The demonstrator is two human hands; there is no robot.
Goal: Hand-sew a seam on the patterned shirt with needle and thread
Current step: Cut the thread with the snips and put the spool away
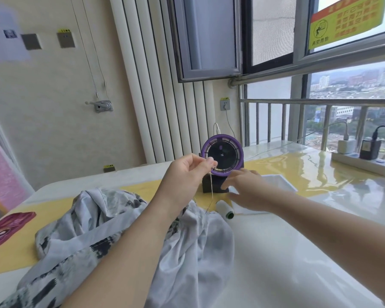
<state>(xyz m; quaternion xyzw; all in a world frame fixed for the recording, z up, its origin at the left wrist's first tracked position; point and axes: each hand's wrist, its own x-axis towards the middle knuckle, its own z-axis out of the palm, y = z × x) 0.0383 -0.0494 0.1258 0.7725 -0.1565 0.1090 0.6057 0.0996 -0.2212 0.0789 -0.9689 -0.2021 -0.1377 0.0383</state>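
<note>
With the left hand [187, 174] pinching the thread [211, 185] taut before the fan [225, 155] and the right hand [247, 188] reaching open-fingered past the spool [225, 209], right of the shirt [120, 230] heaped near left, a nudge could roll the spool or snag the thread.

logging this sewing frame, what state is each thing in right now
left hand, raised, pinching the thread
right hand, fingers straight, holding nothing
thread spool, lying on its side
patterned shirt, crumpled on the table
window sash, swung open
power strip, two chargers plugged in
</note>
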